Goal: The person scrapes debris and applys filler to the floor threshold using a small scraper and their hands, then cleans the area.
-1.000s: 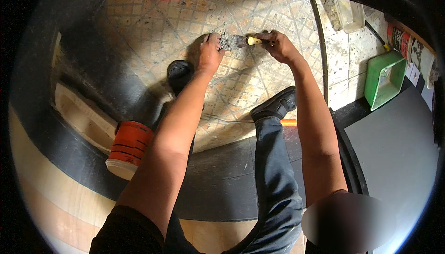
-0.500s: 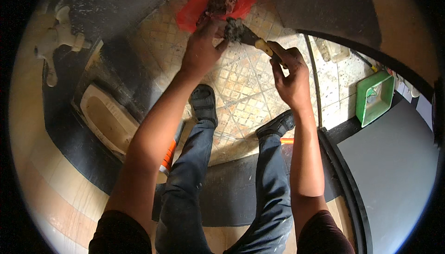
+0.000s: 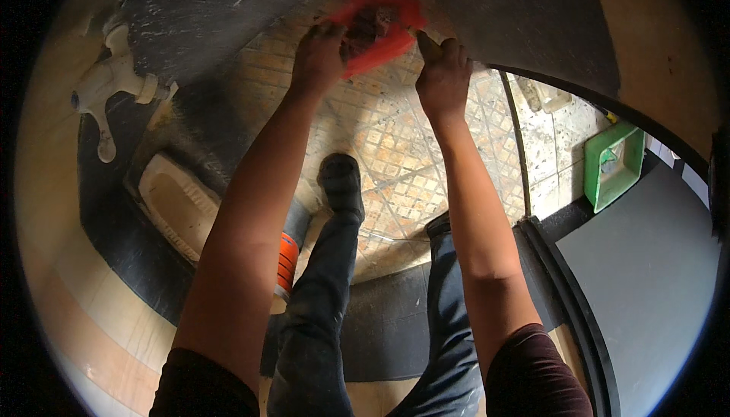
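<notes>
A red basin (image 3: 372,57) is at the far end of my reach, with a dark grey, mortar-like lump (image 3: 370,25) inside. At its left rim is my left hand (image 3: 319,56), closed, with fingers curled over the edge. My right hand (image 3: 445,79) is closed around the yellowish handle of a trowel (image 3: 430,48), at the basin's right side. The trowel's blade points toward the basin and is mostly hidden or blurred.
A tap (image 3: 114,90) juts from the left wall above a cream squat toilet (image 3: 179,200). An orange-banded can (image 3: 287,265) stands beside my left leg. Patterned tiles (image 3: 395,174) cover the floor. A green tray (image 3: 614,166) lies at the right, past a dark curved edge.
My right hand has moved forward and left with the trowel, whose mortar-covered blade was in plain view. My left hand has shifted left, from beside the blade to the basin's rim.
</notes>
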Tool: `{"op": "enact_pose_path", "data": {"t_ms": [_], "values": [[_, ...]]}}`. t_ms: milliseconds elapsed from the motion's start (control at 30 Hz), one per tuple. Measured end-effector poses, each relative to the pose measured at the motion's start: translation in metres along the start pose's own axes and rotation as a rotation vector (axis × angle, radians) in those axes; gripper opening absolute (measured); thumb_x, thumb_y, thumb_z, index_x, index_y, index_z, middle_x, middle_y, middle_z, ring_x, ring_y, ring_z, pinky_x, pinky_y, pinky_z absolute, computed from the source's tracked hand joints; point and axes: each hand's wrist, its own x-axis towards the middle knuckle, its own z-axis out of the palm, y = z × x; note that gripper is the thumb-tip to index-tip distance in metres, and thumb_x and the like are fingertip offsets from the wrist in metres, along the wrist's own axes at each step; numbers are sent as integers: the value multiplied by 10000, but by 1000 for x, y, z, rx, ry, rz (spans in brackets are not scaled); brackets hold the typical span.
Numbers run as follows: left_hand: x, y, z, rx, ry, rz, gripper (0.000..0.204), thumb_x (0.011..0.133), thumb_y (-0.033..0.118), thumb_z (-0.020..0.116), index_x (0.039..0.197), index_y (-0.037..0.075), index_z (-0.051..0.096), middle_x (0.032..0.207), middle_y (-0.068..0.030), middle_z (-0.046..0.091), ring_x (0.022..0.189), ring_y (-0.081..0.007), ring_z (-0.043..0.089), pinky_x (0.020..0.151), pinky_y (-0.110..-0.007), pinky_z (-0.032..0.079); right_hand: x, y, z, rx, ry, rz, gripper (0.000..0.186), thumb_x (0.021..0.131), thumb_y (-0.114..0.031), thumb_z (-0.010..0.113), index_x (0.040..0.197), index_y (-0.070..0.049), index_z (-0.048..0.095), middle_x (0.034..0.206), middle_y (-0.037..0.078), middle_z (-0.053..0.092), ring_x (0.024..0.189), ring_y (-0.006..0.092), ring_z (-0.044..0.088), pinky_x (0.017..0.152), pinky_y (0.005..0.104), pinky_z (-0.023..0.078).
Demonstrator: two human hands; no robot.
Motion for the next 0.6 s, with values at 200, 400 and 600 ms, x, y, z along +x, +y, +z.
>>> {"op": "enact_pose_path", "data": {"t_ms": [200,400,600], "values": [[5,-22,20,188,160,-385,607,846,346,750,1381,139,555,1425,-182,554,1249,-370,587,1030,-481,502,-41,47,-47,458,84,366,420,849,-32,655,1263,-80,714,1003,218,685,943,361,665,853,428,525],[10,-20,-3,-315,167,-621,424,871,207,693,1268,60,658,1191,-165,714,1068,-301,701,927,-405,548,-157,124,-22,554,-242,687,389,871,-86,706,1250,2,702,1036,209,728,949,279,747,873,372,567],[-93,-10,11,-633,469,-689,505,929,358,738,1288,18,640,1226,-157,678,1116,-291,659,936,-425,517,-143,109,6,262,-307,381,295,916,-96,665,1202,-99,736,904,243,619,820,439,625,755,483,512]]}}
